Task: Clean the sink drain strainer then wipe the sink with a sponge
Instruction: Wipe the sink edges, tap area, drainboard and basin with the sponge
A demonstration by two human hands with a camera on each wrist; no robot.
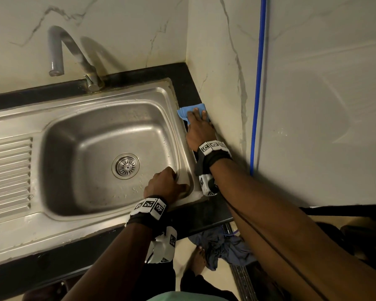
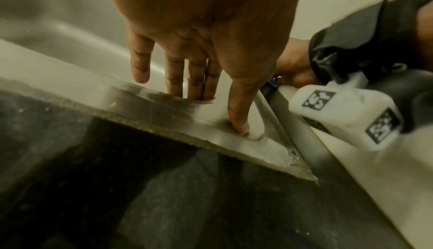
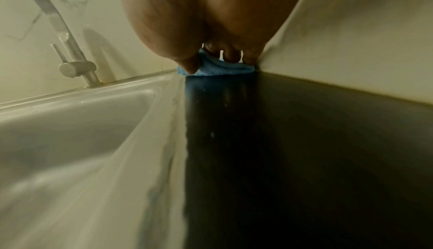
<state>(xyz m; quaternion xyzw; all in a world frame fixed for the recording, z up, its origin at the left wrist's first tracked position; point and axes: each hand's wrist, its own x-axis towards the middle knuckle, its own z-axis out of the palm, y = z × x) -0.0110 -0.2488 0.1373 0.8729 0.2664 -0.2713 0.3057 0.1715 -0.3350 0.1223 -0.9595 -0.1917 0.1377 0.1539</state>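
Bare forearms wear black wrist straps (image 1: 149, 221) carrying white marker-printed camera blocks (image 1: 164, 246).

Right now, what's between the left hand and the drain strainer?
Head view: only bare, wet steel sink floor between the left hand and the strainer.

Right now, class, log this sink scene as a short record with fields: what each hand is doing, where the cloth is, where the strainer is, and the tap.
left hand: rests on the sink rim at its near right corner, fingers down inside the basin, thumb on the rim
right hand: presses the blue cloth flat
blue cloth: on the dark counter strip between sink and wall
drain strainer: seated in the drain, untouched
tap: no water seen running
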